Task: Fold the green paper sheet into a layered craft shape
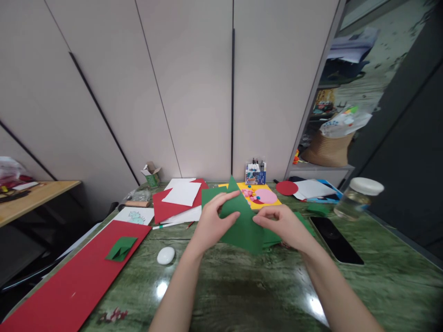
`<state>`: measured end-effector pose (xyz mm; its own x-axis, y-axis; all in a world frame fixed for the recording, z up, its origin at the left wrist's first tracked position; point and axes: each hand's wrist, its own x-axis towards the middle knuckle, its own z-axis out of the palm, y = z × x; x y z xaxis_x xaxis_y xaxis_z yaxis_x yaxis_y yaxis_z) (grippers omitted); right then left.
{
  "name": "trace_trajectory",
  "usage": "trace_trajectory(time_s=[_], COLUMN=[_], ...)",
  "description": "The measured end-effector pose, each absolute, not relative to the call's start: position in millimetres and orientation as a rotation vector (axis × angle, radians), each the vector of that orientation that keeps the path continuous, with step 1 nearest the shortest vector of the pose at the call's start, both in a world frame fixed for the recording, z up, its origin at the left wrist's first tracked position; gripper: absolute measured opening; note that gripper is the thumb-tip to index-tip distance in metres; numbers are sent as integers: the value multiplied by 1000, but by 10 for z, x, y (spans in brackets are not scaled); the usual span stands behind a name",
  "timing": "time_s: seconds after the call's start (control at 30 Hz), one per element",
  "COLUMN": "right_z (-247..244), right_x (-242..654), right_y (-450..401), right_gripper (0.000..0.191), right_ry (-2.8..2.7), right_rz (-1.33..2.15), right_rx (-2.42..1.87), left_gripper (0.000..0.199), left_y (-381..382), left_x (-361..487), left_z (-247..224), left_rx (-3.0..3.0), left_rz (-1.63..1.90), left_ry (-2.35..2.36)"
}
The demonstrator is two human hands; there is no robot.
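A green sheet of paper is held up over the table, with a pointed corner rising at its top. My left hand is at its left side, thumb and forefinger apart and lying against the sheet. At the sheet's right edge my right hand pinches it between thumb and fingers. More green paper shows behind and below the held sheet, partly hidden by it and by my right hand. A small folded green piece lies on a long red sheet to the left.
A white oval object lies left of my left forearm. On the right are a black phone and a lidded jar. Red and white papers, a yellow sheet and a pen box stand or lie farther back.
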<state>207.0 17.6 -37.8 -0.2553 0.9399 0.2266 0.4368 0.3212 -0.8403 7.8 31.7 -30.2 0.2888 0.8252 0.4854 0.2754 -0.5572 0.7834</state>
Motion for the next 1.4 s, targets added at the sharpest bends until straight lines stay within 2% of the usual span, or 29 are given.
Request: trace_trajectory(time_s=[0.23, 0.57, 1.07, 1.23, 1.4], right_z=[-352, -297, -251, -255, -290], right_x=[2096, 2176, 2256, 2347, 2261], right_y=[126, 125, 95, 116, 175], right_gripper=[25, 33, 30, 31, 27], right_ry=[-1893, -1969, -2017, -1951, -1816], right_rz=[838, 802, 789, 807, 727], right_rx=[-1214, -1187, -1179, -1126, -1113], left_gripper=[45, 44, 55, 54, 56], left_y=[358, 376, 365, 397, 290], left_x=[4, -8, 9, -100, -15], left_z=[-322, -319, -305, -295, -257], left_rx=[1934, 1846, 1861, 1796, 1933], left_rz=[1304, 1330, 1256, 1346, 1224], left_ry=[1007, 969, 964, 990, 932])
